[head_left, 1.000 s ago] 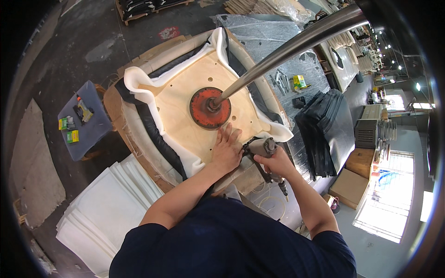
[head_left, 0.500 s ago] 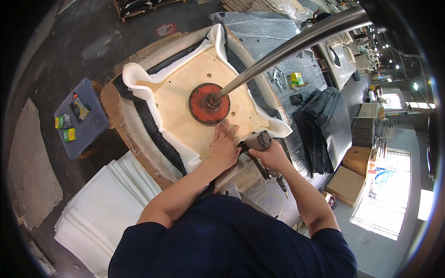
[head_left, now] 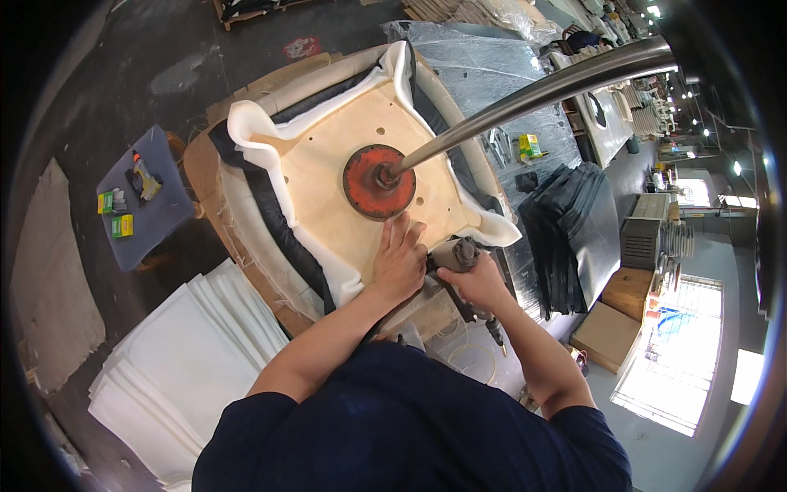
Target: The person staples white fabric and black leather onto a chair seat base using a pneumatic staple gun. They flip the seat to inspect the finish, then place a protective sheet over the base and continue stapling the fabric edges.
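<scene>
head view: the left hand (head_left: pixel 399 262) lies flat, fingers together, pressing on the pale wooden seat base (head_left: pixel 328 176), just below the red round plate (head_left: pixel 375 182). touching its right side, the right hand (head_left: pixel 479 283) is wrapped tight around a grey staple gun (head_left: pixel 453 256). white foam (head_left: pixel 246 139) edges the base.

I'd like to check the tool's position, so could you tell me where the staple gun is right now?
In the head view, the staple gun is gripped in the right hand, at the near edge of the wooden seat base, right beside the left hand.
</scene>
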Motion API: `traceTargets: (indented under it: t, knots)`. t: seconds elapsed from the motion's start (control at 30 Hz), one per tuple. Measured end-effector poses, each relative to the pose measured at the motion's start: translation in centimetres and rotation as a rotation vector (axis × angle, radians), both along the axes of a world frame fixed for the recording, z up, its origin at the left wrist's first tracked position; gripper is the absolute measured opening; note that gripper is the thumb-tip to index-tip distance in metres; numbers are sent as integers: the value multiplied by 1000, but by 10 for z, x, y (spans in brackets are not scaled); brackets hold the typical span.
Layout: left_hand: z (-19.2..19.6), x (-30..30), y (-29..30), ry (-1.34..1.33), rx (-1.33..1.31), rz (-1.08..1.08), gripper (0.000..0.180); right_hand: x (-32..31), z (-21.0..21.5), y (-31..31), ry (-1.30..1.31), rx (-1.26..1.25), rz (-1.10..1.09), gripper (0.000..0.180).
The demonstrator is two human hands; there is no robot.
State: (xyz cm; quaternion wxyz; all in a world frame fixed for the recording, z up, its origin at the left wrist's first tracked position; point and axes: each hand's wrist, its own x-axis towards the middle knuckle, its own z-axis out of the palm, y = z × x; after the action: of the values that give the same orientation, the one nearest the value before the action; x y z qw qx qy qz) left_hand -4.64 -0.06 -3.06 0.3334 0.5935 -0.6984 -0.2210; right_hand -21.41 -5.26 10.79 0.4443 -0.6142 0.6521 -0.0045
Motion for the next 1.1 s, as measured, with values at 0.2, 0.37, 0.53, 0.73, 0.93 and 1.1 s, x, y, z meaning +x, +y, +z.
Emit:
traceTargets:
  t: [0.2,0.37,0.53,0.73,0.93,1.1]
  knots:
    - [-2,14,-1,-46,-35,-52,21,1,6,-5,-23,86,-23,35]
    - [3,19,-3,-84,-13,-93,22,-10,8,3,-84,93,-20,35]
    - [2,14,-2,-49,-56,-56,16,-8,5,6,-57,106,-6,38]
    - [-4,9,-2,-37,-82,-19,16,11,8,2,77,115,-7,42]
    - [-3,18,-6,-70,-46,-98,22,8,7,0,38,83,2,38]
    - [2,23,-6,-59,-33,-126,27,-2,14,9,-76,111,-33,38]
